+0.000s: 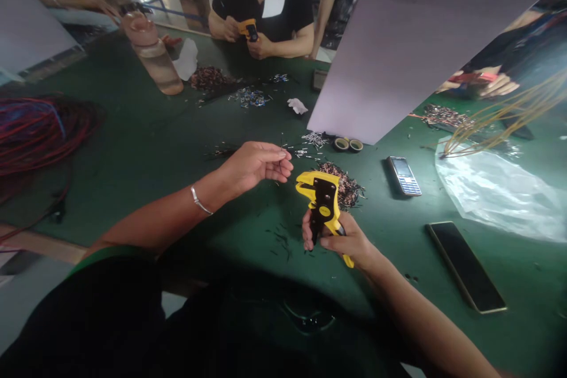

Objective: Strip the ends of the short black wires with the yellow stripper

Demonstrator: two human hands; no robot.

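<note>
My right hand (345,239) is wrapped around the handles of a yellow and black wire stripper (325,201), its jaws pointing up and to the left. Thumb and fingertips of my left hand (259,166) are pinched together on a thin dark wire (282,140), of which only a little shows. The wire is apart from the stripper's jaws. Behind the stripper lies a heap of short brown and black wire pieces (348,186). Beyond my left fingertips are small silvery terminals (315,140) and a spread of thin black wires (221,150).
A phone (467,266) and a keypad phone (404,176) lie right, near a plastic bag (500,189). A grey panel (376,53) stands beyond two tape rolls (348,144). Coiled red wires (39,136) and a bottle (157,62) are left. Co-workers sit across the table.
</note>
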